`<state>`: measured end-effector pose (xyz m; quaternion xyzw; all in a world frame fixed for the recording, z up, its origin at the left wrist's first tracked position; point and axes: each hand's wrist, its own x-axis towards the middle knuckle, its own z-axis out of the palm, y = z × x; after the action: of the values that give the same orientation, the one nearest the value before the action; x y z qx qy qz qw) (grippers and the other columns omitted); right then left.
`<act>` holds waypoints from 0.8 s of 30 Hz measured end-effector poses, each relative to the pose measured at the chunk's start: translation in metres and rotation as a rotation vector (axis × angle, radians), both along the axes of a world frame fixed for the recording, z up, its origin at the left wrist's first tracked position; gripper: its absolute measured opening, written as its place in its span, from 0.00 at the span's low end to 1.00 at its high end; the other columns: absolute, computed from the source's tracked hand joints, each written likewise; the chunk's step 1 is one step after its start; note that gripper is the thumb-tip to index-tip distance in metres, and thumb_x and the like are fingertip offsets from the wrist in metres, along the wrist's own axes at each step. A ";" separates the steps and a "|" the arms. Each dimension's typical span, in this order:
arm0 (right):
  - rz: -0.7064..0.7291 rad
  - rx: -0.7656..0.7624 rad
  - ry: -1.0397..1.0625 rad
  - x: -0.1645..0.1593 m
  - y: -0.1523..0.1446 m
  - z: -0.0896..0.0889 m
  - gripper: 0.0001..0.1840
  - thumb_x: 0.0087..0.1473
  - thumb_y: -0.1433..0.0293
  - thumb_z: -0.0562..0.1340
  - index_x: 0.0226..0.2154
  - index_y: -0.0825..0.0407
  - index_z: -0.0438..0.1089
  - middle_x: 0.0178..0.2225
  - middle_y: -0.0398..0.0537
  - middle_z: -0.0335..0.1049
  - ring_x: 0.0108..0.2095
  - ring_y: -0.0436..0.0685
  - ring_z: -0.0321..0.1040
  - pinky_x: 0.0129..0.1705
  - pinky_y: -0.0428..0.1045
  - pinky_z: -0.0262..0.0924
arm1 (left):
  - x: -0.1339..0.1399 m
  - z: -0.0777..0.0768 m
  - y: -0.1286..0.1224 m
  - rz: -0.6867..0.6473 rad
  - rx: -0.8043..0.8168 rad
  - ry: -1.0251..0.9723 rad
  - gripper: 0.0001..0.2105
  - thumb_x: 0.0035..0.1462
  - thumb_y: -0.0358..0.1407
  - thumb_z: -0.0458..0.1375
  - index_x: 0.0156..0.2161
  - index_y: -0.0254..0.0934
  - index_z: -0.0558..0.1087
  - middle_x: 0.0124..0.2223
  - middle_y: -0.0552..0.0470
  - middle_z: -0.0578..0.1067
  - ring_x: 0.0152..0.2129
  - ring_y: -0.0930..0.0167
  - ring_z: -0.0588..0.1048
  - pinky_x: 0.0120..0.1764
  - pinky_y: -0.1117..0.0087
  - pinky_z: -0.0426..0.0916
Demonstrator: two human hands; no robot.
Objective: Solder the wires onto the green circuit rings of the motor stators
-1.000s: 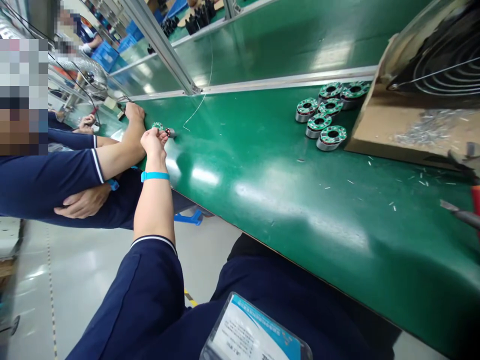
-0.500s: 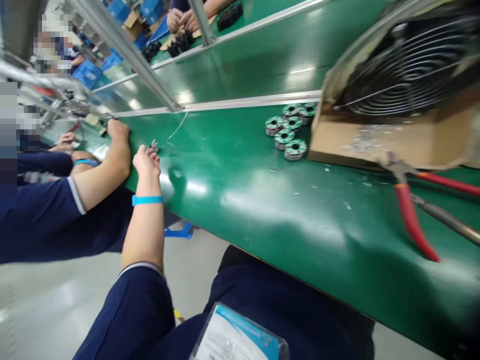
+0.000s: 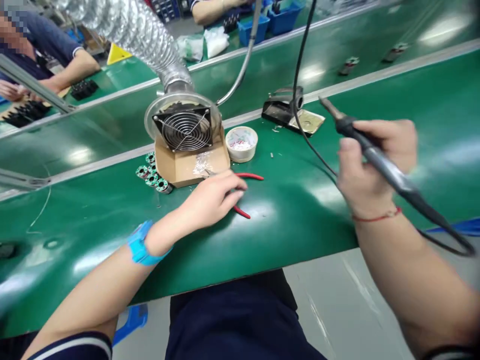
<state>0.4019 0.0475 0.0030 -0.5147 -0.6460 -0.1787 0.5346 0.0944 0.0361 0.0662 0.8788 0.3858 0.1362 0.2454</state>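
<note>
My right hand (image 3: 375,165) is wrapped round a soldering iron (image 3: 390,170), its tip pointing up and left above the bench. A black cord trails from the iron's rear end. Over a pair of red-handled pliers (image 3: 250,176) hovers my left hand (image 3: 217,197), fingers bent and thumb apart, with nothing visible in it. The pliers lie on the green bench, partly hidden under that hand. Just behind, a cardboard box (image 3: 174,172) holds small bright scraps. Several round parts with green ring-shaped boards (image 3: 152,179) stand at the box's left side.
A black fan with a wire guard (image 3: 186,130) stands at the box's back, below a silver duct (image 3: 150,40). Right of it are a white tub (image 3: 242,145) and a soldering stand (image 3: 279,112). Across the partition, a co-worker's arms (image 3: 71,70) are near black parts (image 3: 26,112).
The view has swung right. My left hand has come from a small part at the bench's left to above the pliers. My right hand with the soldering iron is now in view.
</note>
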 end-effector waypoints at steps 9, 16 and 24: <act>-0.138 0.044 -0.022 0.037 0.039 -0.014 0.19 0.64 0.56 0.57 0.45 0.53 0.73 0.38 0.56 0.76 0.41 0.57 0.70 0.45 0.56 0.65 | 0.134 -0.028 0.080 0.308 -0.020 0.400 0.15 0.67 0.30 0.54 0.54 0.22 0.71 0.50 0.26 0.79 0.49 0.53 0.80 0.48 0.59 0.74; -0.144 -0.025 0.093 0.046 0.032 -0.010 0.23 0.66 0.52 0.54 0.47 0.53 0.70 0.43 0.56 0.72 0.46 0.58 0.68 0.54 0.60 0.61 | 0.147 -0.039 0.082 0.392 -0.024 0.488 0.13 0.68 0.32 0.54 0.52 0.25 0.74 0.52 0.26 0.78 0.50 0.55 0.80 0.49 0.62 0.74; -0.194 0.001 0.119 0.058 0.035 -0.013 0.23 0.66 0.53 0.55 0.45 0.56 0.72 0.41 0.55 0.73 0.44 0.57 0.70 0.49 0.59 0.64 | 0.144 -0.046 0.081 0.416 -0.049 0.392 0.12 0.68 0.31 0.52 0.51 0.26 0.73 0.51 0.28 0.79 0.50 0.54 0.79 0.50 0.58 0.73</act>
<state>0.4602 0.0821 -0.0097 -0.5843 -0.5604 -0.1990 0.5522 0.2385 0.1171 0.0204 0.7842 0.6012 0.0017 0.1538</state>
